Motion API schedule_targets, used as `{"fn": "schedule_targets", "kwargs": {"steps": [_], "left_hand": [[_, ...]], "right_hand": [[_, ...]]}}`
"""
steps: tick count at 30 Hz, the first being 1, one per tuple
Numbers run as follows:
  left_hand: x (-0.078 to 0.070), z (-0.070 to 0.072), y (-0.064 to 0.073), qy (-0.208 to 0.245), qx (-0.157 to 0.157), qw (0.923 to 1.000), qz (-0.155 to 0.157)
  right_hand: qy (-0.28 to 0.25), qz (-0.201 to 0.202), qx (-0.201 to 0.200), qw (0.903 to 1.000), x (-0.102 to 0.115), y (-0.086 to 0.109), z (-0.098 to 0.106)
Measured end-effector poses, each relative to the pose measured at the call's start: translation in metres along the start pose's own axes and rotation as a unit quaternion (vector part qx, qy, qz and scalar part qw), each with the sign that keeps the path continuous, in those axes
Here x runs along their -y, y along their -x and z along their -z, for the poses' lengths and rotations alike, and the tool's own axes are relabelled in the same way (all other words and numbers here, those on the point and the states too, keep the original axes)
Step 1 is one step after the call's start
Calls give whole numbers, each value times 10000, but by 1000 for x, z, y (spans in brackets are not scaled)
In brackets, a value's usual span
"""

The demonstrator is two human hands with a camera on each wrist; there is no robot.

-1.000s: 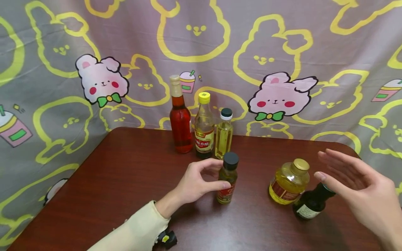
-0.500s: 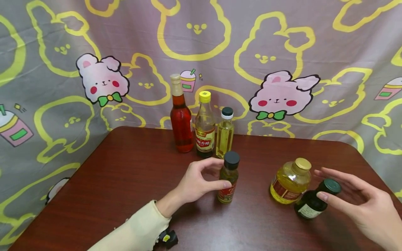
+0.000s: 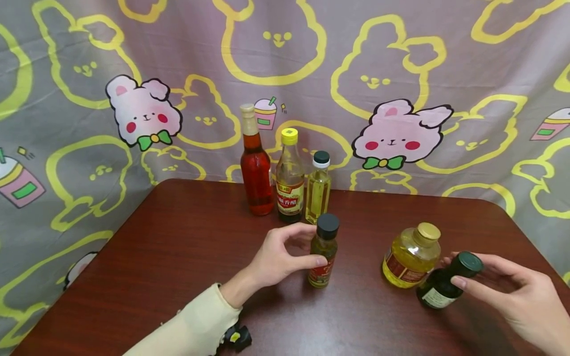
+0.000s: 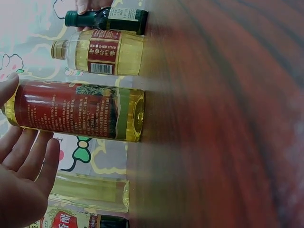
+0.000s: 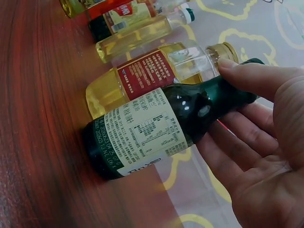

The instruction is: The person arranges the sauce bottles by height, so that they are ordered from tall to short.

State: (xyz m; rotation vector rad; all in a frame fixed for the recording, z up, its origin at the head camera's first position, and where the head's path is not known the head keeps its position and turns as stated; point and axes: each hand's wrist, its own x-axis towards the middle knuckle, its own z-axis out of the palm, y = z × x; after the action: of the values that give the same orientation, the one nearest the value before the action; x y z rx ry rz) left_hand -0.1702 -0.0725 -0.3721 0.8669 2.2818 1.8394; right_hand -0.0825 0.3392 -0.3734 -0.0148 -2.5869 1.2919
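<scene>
A small oil bottle with a black cap point(image 3: 328, 227) and red label stands upright on the table, with my left hand point(image 3: 278, 257) around its upper body. In the left wrist view my thumb lies on one side of this oil bottle point(image 4: 76, 109) and my fingers on the other. My right hand point(image 3: 516, 291) holds a dark green glass bottle point(image 3: 441, 289) by its neck. In the right wrist view the thumb crosses that neck, the fingers pass behind, and a pale printed label point(image 5: 145, 130) faces the camera. A gold-capped oil bottle point(image 3: 407, 264) stands just left of the green bottle.
Behind stand a red-liquid bottle point(image 3: 257, 178), a yellow-capped vinegar bottle point(image 3: 290, 190) and a slim yellow oil bottle point(image 3: 317, 195). A patterned cloth point(image 3: 285, 64) hangs beyond the dark wooden table point(image 3: 178, 237). A small black object point(image 3: 239, 337) lies by the left sleeve.
My right hand has come down from above the dark green bottle, and its thumb and fingers are now around the neck. The left hand and its bottle have stayed in place.
</scene>
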Motion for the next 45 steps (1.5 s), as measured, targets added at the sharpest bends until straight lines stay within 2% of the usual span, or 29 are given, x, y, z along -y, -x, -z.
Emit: {"fn": "schedule_targets", "kwargs": {"steps": [6, 13, 20, 26, 36, 41, 45], "left_hand": [[0, 1, -1, -56, 39, 10000, -29], [-2, 1, 1, -103, 67, 9999, 81], [-2, 0, 4, -39, 104, 9998, 137], [-1, 1, 3, -102, 137, 9998, 118], [-2, 1, 1, -220, 282, 9993, 88], [-5, 3, 0, -276, 329, 9990, 159], [-8, 2, -1, -548, 184, 9983, 63]], "right_hand": [[12, -183, -118, 9998, -4, 2, -2], [-37, -116, -94, 9999, -4, 4, -5], [107, -500, -137, 9986, -4, 5, -8], [-11, -344, -172, 9993, -5, 5, -9], [-198, -328, -239, 9990, -7, 7, -10], [-13, -277, -231, 9993, -6, 6, -9], [99, -336, -194, 9992, -5, 5, -8]]}}
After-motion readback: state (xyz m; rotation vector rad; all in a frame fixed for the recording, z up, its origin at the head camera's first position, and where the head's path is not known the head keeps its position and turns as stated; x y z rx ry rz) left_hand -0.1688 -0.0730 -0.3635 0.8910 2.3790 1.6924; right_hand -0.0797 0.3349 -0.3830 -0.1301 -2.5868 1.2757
